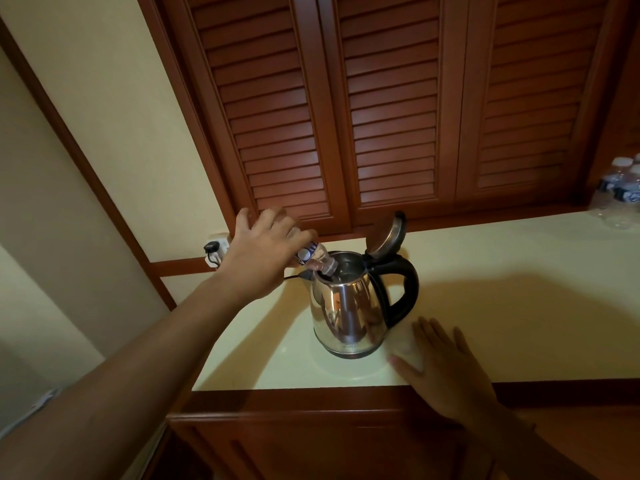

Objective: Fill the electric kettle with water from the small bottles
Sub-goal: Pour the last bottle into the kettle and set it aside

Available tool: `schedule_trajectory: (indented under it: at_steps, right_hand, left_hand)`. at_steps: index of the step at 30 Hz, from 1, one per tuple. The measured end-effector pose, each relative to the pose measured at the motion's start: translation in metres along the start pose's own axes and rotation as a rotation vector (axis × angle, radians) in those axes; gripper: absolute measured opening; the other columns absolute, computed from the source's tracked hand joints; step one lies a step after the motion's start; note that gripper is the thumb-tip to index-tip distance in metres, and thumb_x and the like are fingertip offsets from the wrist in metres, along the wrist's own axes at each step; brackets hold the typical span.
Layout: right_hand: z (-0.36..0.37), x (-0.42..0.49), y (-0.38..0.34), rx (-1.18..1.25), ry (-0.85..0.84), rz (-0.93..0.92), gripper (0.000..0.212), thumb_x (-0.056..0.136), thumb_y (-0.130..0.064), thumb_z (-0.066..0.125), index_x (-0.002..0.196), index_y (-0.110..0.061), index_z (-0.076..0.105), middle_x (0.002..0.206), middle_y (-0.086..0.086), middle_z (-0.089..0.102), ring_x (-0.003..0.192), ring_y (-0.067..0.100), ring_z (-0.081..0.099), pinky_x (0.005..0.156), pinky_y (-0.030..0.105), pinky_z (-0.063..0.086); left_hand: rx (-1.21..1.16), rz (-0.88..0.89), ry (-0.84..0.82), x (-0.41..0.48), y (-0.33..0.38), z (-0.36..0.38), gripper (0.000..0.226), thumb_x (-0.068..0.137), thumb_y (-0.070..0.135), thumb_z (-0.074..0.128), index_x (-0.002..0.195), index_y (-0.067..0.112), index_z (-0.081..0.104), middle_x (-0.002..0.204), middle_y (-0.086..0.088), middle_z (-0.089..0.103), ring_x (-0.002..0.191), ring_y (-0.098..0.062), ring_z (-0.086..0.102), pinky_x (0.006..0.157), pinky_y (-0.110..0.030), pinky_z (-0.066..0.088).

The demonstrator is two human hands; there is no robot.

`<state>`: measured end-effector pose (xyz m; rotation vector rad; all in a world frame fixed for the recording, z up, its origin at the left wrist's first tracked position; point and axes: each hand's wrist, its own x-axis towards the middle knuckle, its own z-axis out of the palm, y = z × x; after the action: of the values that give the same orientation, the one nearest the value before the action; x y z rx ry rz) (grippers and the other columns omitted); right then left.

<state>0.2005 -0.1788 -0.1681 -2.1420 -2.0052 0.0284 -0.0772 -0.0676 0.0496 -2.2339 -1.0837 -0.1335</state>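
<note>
Left hand [263, 251] — clamped on a small bottle [317, 258], tipped neck-down into the open kettle [349, 306]. Right hand [446, 368] — flat, fingers spread, on the counter [519, 306] beside the kettle. Spare bottles [620, 192] far right. Risk: neck slips off the rim, water spills near the plug [213, 249].

Hotel-like room, louvred wooden doors [391, 109], cream counter [502, 306], kettle [349, 306], complimentary-style water bottles [620, 192]

Your left hand [263, 251] covers most of the small bottle [317, 259], so its label is not readable. The water level inside the kettle [349, 306] is hidden. The right edge cuts the spare bottles [620, 192].
</note>
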Motion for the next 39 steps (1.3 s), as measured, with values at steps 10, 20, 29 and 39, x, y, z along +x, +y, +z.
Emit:
schedule_trajectory:
  at_steps: [10,20,29,39]
  right_hand:
    - [-0.005,-0.002,-0.001,0.062,-0.012,-0.030,0.088,0.093,-0.074,0.011,0.161,-0.018,0.013,0.169,0.004,0.013,0.156,0.020,0.005,0.126,0.047,0.002]
    - [-0.007,-0.005,-0.001,0.100,0.011,-0.035,0.081,0.094,-0.070,0.014,0.158,-0.022,0.022,0.167,0.002,0.022,0.156,0.021,0.011,0.126,0.048,0.005]
    - [-0.010,-0.007,-0.001,0.149,0.025,-0.061,0.056,0.100,-0.059,0.022,0.145,-0.033,0.042,0.164,-0.003,0.029,0.155,0.020,0.015,0.125,0.048,0.007]
    - [-0.013,-0.012,0.001,0.367,0.124,-0.056,0.049,0.099,-0.053,0.040,0.136,-0.024,0.054,0.137,-0.002,0.060,0.124,0.016,0.052,0.110,0.037,0.037]
  left_hand:
    - [0.085,0.073,0.087,0.002,0.005,0.000,0.085,0.074,0.003,0.080,0.148,0.030,0.048,0.154,-0.012,0.050,0.154,-0.043,0.029,0.114,-0.082,0.019]
    - [0.115,0.086,0.069,0.010,0.011,-0.009,0.092,0.072,0.006,0.086,0.150,0.030,0.044,0.161,-0.014,0.042,0.158,-0.044,0.018,0.114,-0.084,0.016]
    - [0.163,0.113,0.079,0.013,0.014,-0.019,0.085,0.076,0.008,0.082,0.150,0.030,0.045,0.166,-0.016,0.035,0.161,-0.046,0.007,0.114,-0.085,0.011]
    - [-0.087,-0.175,0.078,-0.018,0.010,-0.004,0.066,0.096,0.063,0.056,0.151,0.028,0.050,0.135,-0.002,0.065,0.133,-0.030,0.050,0.114,-0.071,0.030]
